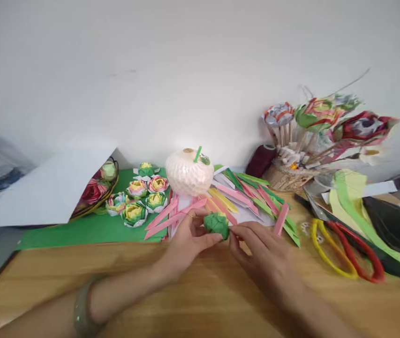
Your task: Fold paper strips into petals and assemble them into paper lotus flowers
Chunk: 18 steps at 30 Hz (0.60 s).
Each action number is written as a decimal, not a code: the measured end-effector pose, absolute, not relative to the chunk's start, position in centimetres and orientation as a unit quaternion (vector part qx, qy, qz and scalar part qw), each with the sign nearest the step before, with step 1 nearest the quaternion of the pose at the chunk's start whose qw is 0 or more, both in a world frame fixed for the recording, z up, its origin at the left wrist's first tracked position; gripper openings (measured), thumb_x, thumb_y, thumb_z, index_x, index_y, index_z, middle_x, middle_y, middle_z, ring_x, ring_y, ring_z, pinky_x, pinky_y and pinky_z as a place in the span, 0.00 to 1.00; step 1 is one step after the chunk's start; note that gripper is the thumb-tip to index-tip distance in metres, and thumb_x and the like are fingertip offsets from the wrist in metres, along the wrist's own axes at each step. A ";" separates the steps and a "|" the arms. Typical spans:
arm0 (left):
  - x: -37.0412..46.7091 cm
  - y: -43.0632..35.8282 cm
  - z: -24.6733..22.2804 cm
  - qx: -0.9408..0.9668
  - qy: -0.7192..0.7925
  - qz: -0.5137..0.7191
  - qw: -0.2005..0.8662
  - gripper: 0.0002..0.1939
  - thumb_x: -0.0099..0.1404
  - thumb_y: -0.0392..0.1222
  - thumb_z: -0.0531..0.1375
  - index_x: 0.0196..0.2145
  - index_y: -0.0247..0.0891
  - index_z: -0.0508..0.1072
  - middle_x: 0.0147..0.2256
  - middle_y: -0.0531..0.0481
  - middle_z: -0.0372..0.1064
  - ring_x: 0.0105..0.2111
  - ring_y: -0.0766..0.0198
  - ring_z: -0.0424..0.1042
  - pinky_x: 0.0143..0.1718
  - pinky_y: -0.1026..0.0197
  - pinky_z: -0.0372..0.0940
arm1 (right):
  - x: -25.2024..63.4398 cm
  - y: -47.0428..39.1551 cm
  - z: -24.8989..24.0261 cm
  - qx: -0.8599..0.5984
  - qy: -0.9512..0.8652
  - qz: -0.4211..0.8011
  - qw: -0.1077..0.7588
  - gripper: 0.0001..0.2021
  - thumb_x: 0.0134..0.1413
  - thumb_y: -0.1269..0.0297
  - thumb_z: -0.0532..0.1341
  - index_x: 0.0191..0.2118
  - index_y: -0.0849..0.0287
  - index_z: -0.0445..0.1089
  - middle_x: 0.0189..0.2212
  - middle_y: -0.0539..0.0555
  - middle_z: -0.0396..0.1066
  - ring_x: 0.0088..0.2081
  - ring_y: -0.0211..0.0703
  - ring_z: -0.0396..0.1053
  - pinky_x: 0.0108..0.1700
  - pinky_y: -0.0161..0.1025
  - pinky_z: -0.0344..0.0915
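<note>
A light-brown wooden table (185, 300) spreads beneath everything, flat bright-green paper sheets (62, 235) lying at its left rear. Near its middle, the bare right hand (256, 244) has its thumb and forefinger pinched closely together, the other fingers bent. The bare left hand (194, 237) is half closed, fingers curled behind and thumb in front. Behind both lie scattered flat pink, green, yellow and white paper strips (233, 195), with a round, dimpled white object (189, 174) beside them. Smallest is a rounded flower of folded green paper (216, 224), grasped between the hands: left fingers around its left side, right fingertips nipping its right edge.
</note>
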State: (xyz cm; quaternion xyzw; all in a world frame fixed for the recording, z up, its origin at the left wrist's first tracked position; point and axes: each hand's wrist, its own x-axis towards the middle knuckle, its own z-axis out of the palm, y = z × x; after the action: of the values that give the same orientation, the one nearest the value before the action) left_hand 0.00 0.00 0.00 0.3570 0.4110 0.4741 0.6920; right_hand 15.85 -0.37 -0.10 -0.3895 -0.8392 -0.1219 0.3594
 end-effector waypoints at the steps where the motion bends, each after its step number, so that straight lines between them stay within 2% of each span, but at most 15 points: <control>1: -0.1 0.0 -0.1 0.355 0.415 0.476 0.690 0.18 0.49 0.33 0.65 0.36 0.38 0.63 0.31 0.57 0.71 0.33 0.70 0.68 0.37 0.66 0.61 | 15.8 -0.5 -0.1 -0.392 -0.835 -0.127 0.364 0.05 0.53 0.76 0.56 0.32 0.61 0.67 0.26 0.53 0.72 0.28 0.39 0.70 0.32 0.34 0.65; 4: -0.2 -0.1 -0.3 0.354 0.420 0.480 0.684 0.19 0.48 0.33 0.66 0.37 0.38 0.63 0.31 0.56 0.71 0.34 0.69 0.69 0.37 0.65 0.62 | 15.7 -0.7 0.1 -0.405 -0.825 -0.075 0.386 0.05 0.53 0.75 0.56 0.32 0.60 0.68 0.27 0.53 0.71 0.28 0.38 0.69 0.31 0.34 0.66; 7: -0.3 0.0 -0.5 0.362 0.415 0.485 0.679 0.20 0.49 0.35 0.66 0.39 0.38 0.63 0.34 0.54 0.71 0.37 0.67 0.69 0.40 0.63 0.62 | 15.7 -0.6 0.7 -0.418 -0.803 0.082 0.417 0.06 0.55 0.73 0.55 0.32 0.60 0.69 0.26 0.52 0.70 0.26 0.36 0.68 0.29 0.32 0.65; 12: -0.4 0.2 -0.6 0.365 0.414 0.494 0.672 0.21 0.50 0.36 0.66 0.40 0.38 0.63 0.35 0.53 0.71 0.38 0.65 0.69 0.40 0.61 0.62 | 16.0 0.1 1.4 -0.449 -0.734 0.314 0.402 0.10 0.56 0.64 0.56 0.27 0.59 0.71 0.23 0.51 0.70 0.26 0.38 0.66 0.28 0.33 0.63; 18: -0.5 0.1 -0.7 0.357 0.411 0.490 0.681 0.21 0.48 0.36 0.67 0.38 0.39 0.63 0.35 0.53 0.71 0.38 0.65 0.69 0.40 0.61 0.62 | 16.0 0.6 1.2 -0.452 -0.675 0.434 0.390 0.11 0.52 0.56 0.60 0.27 0.58 0.70 0.25 0.51 0.69 0.28 0.39 0.66 0.31 0.34 0.63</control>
State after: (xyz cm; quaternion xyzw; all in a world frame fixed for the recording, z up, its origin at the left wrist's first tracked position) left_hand -0.46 0.08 -0.72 0.3571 0.4108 0.4904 0.6806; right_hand 16.00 0.60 1.23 -0.4520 -0.6747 0.4339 0.3900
